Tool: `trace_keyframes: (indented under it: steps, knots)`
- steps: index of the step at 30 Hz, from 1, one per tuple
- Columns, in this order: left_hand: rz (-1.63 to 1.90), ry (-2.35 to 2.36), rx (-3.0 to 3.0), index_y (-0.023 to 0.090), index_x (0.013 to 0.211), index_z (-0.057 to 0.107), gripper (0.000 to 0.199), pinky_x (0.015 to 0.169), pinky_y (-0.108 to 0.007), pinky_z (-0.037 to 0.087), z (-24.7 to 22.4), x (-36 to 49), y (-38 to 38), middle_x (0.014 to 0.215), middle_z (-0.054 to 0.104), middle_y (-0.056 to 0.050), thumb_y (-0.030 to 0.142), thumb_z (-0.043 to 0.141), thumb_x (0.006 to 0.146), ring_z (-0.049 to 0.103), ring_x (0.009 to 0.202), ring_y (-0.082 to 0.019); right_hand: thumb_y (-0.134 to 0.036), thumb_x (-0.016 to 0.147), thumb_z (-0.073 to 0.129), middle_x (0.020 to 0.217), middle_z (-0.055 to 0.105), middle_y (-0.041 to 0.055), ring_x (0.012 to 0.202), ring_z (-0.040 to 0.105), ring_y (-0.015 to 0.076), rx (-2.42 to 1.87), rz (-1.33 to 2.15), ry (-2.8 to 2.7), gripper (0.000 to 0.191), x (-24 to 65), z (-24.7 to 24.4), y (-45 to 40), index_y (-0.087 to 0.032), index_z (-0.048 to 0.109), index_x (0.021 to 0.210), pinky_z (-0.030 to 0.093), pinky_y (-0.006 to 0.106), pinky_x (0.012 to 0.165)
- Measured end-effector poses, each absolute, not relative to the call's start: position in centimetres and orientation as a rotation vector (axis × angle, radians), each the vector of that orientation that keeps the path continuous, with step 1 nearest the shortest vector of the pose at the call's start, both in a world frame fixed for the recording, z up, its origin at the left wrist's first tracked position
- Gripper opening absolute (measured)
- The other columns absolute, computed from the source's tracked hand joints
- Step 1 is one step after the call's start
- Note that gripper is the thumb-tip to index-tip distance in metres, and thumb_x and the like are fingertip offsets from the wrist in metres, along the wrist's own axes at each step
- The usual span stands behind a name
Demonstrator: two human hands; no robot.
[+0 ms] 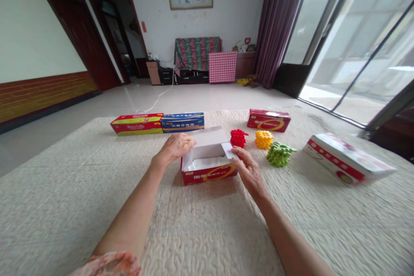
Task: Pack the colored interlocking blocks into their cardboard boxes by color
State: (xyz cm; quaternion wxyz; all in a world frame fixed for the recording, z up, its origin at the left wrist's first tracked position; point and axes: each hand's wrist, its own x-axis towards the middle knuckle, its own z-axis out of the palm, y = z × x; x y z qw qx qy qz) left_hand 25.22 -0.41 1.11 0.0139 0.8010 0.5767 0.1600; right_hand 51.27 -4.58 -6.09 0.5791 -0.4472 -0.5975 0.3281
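Observation:
A red cardboard box (197, 177) with a yellow ring printed on its front sits on the quilted cover, its lid (208, 136) raised at the back. Its white inside shows, and no contents can be made out there. At the back left corner, my left hand (176, 146) is closed on the box's edge beside the lid. My right hand (249, 170) pinches the white side flap (228, 151) on the right. Just behind that hand are three interlocking plastic pieces: a red cluster (238, 138), a yellow cluster (264, 139) and a green cluster (279, 154).
A similar red box (268, 120) lies behind the clusters. To the right is a white and red box (349, 157). At the back left, a red and green box (137, 125) stands end to end with a blue box (183, 123). All rest on the quilted cover (80, 189).

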Motion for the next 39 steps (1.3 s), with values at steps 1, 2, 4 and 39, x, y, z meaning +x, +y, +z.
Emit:
trace_keyframes:
  steps: [1,2,4,39]
  knots:
    - [0.459,1.782,2.457,0.017,0.098,0.073,0.041,0.093,-0.034,0.048,1.3,25.2,-0.7,0.109,0.072,-0.01,0.046,0.045,0.091,0.066,0.104,-0.025,-0.042,0.078,0.06,0.12,0.064,0.0115,0.11,0.059,0.0273,-1.064,0.783,-1.4,0.034,51.2,-6.2,-4.5,-0.022,0.067,0.104,0.051,0.04,0.084]
    - [0.434,1.78,2.424,0.017,0.107,0.071,0.046,0.096,-0.034,0.047,1.4,25.3,-0.9,0.117,0.07,-0.011,0.052,0.049,0.087,0.063,0.11,-0.027,-0.043,0.077,0.062,0.118,0.065,0.0112,0.106,0.061,0.0267,-1.08,0.795,-1.399,0.036,51.1,-6.2,-4.5,-0.021,0.066,0.106,0.052,0.039,0.082]
    - [0.404,1.776,2.378,0.015,0.122,0.064,0.06,0.101,-0.035,0.044,1.5,25.5,-1.4,0.132,0.062,-0.014,0.056,0.059,0.078,0.057,0.123,-0.03,-0.044,0.075,0.064,0.112,0.067,0.0103,0.099,0.063,0.0256,-1.104,0.803,-1.388,0.04,50.9,-6.3,-4.4,-0.022,0.065,0.108,0.053,0.038,0.078]
    - [0.534,1.454,2.121,0.026,0.119,0.069,0.059,0.101,-0.033,0.044,2.7,20.9,-1.4,0.131,0.064,-0.002,0.018,0.058,0.062,0.059,0.121,-0.027,-0.036,0.078,0.054,0.093,0.07,0.0089,0.088,0.063,0.0259,-1.302,0.212,-1.397,0.023,52.8,-7.2,-3.2,-0.022,0.07,0.086,0.049,0.04,0.08]
